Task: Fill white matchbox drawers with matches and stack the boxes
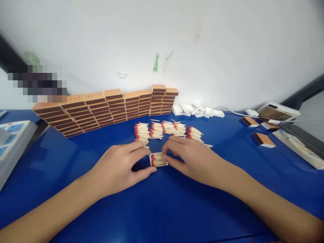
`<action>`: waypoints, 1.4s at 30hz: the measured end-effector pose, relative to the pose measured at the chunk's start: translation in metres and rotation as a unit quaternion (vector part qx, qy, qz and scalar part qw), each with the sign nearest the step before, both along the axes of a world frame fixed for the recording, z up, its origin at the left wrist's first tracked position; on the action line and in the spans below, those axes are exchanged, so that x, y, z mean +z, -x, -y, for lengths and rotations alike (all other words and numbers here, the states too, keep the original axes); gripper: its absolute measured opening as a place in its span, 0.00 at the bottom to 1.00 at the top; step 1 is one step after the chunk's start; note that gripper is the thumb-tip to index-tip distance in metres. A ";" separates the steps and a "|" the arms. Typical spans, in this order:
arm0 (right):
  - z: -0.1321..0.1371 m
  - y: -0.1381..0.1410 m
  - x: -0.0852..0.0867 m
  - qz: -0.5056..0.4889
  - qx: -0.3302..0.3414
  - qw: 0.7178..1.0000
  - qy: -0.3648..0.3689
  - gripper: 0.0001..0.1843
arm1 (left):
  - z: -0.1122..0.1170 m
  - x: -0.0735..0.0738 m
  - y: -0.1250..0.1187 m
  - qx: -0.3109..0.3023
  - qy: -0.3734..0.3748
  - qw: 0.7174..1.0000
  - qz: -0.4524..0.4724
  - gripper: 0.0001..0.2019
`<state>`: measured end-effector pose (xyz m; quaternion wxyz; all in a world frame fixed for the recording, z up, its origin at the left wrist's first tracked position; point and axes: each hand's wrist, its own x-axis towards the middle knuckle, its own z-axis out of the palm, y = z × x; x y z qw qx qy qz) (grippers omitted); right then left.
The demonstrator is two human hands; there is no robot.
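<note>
A small white matchbox tray [159,165] with red-tipped matches [157,158] in it lies on the blue table. My left hand [118,167] has its thumb and index finger curved around the tray's left end, steadying it. Over the right part of the tray, my right hand [194,158] presses its thumb and fingertips together at the matches' plain ends; its fingers partly cover them. Just behind both hands lie loose piles of matches [156,130], mostly with their heads to the left.
Stacked orange-and-brown matchboxes [97,111] line the wall at the left. White empty trays [198,110] are heaped behind the piles. At right are single matchboxes [264,139], a white device [278,113] with a cable and a dark phone-like slab [303,138]. A power strip [15,135] sits far left.
</note>
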<state>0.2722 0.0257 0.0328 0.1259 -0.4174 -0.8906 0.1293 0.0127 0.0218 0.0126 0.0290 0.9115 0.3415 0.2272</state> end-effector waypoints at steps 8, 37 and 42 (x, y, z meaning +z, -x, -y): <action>-0.012 -0.013 0.005 -0.044 0.002 0.998 0.042 0.07 | 0.000 0.001 0.001 0.005 -0.002 1.000 0.000 0.12; -0.046 -0.054 -0.005 0.063 -0.122 0.991 0.005 0.09 | 0.000 0.000 0.001 0.008 0.012 1.000 0.010 0.12; -0.046 -0.052 -0.005 0.062 -0.104 0.993 0.015 0.09 | 0.001 0.001 0.001 0.007 0.021 1.000 0.004 0.12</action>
